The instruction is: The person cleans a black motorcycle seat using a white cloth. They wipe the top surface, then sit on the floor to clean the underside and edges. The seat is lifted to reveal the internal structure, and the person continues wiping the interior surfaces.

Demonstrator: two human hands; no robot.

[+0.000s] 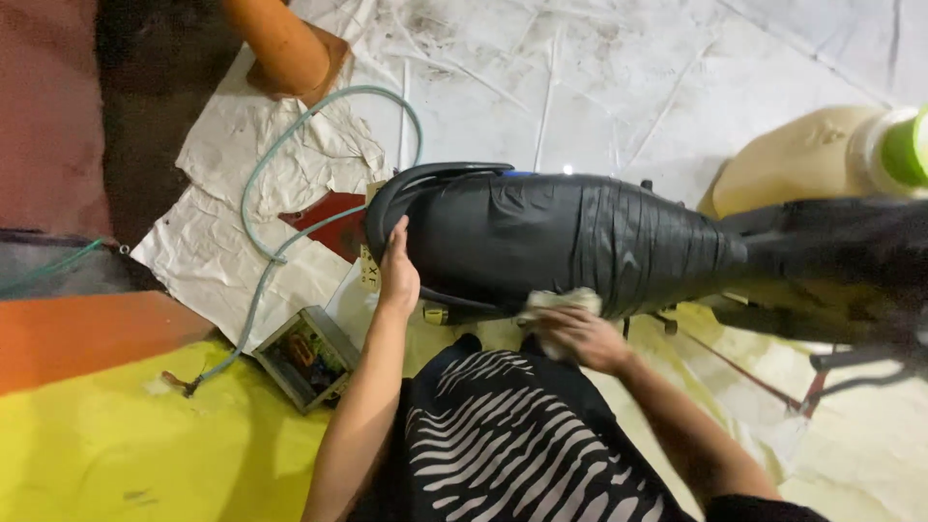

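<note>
Left hand (398,275) lies flat, open, on black seat's (561,242) left end; right hand (577,335) grips cloth (558,302) at its near side

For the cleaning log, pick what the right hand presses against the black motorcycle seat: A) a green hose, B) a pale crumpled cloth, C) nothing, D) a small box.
B: the right hand holds a pale crumpled cloth against the side of the black seat, while the left hand rests on the seat's rear end.
</note>
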